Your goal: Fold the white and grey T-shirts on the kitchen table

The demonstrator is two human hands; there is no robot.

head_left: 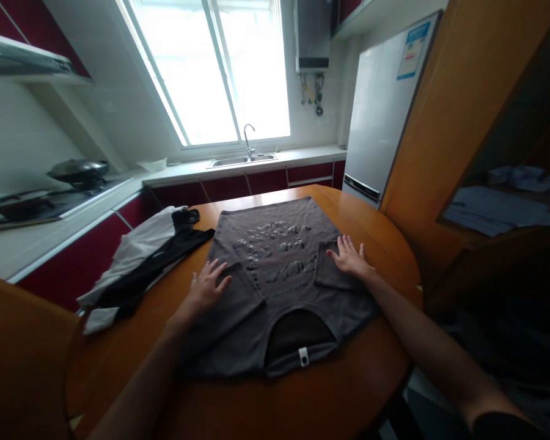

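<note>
A dark grey T-shirt (284, 293) with a shiny raised print lies spread front up, its neck opening and white label toward me. Both its sleeves are turned inward over the front. My left hand (208, 286) rests with fingers spread at the outer edge of the left sleeve. On the other side my right hand (348, 256) lies flat, fingers apart, on the folded right sleeve and the shirt's edge. Neither hand grips anything.
The shirt is on a round wooden table (385, 250). White and black clothes (142, 263) hang over the table's left edge. Beyond stand a counter with a sink (242, 160), a stove with a wok (80, 171) and a fridge (385, 104). Folded cloth (499, 208) fills a shelf at right.
</note>
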